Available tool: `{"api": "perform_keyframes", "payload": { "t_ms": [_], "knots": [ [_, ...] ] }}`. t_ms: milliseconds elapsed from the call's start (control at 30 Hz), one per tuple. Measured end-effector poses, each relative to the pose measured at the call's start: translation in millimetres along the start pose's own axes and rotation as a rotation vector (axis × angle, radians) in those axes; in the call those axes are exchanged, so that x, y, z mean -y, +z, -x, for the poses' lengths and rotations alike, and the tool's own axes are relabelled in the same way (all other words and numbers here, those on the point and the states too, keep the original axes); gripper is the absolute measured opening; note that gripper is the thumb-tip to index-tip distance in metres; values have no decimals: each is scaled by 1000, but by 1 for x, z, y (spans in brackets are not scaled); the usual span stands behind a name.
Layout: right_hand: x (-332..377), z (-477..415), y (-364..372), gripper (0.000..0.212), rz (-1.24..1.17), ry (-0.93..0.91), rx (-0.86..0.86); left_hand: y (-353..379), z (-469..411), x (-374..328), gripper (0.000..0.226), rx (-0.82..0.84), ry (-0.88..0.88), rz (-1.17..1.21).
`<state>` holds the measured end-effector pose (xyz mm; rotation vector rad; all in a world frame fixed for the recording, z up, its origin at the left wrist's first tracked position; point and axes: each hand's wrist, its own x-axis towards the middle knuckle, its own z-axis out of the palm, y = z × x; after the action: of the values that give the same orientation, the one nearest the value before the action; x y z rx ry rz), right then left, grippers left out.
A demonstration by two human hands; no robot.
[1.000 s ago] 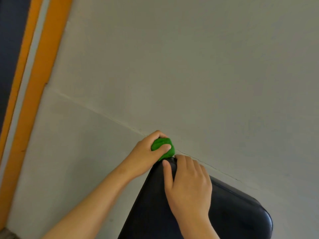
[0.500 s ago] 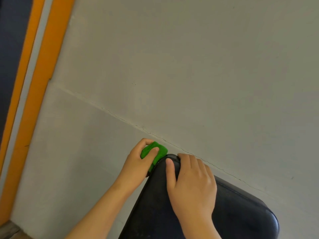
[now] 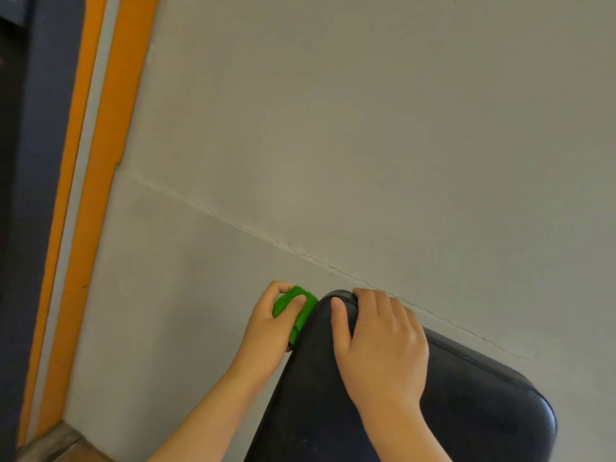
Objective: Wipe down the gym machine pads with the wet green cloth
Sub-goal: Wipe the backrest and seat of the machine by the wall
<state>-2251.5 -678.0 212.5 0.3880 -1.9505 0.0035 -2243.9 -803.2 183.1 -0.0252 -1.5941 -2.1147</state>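
Head: cloth (image 3: 295,308) lower along pad (image 3: 466,411) edge

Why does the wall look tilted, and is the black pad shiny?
Head view: the camera seems tipped, so the orange stripe and wall crack run slanted; head view: light is soft and even, shadows faint; head view: the black pad has a dull sheen along its rim, no harsh glare; head view: the green cloth looks slightly soft-edged.
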Motion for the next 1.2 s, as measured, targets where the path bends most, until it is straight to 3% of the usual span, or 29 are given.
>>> {"api": "perform_keyframes", "payload": {
  "t_ms": [200,433,733,1000,1200],
  "knots": [
    [-1,1,1,50,8,-6,-2,21,-33,-18,5,49,133,-100],
    [-1,1,1,50,-5,-2,-7,9,-11,11,10,-19,49,36],
    [-2,2,3,50,-9,-5,-33,-13,23,41,17,5,-92,8],
    [-2,1,4,49,-10,-8,-41,7,-7,9,16,-52,2,27],
    [-2,1,4,48,-12,-9,-53,-3,6,31,16,-30,-35,42]
  ]
}}
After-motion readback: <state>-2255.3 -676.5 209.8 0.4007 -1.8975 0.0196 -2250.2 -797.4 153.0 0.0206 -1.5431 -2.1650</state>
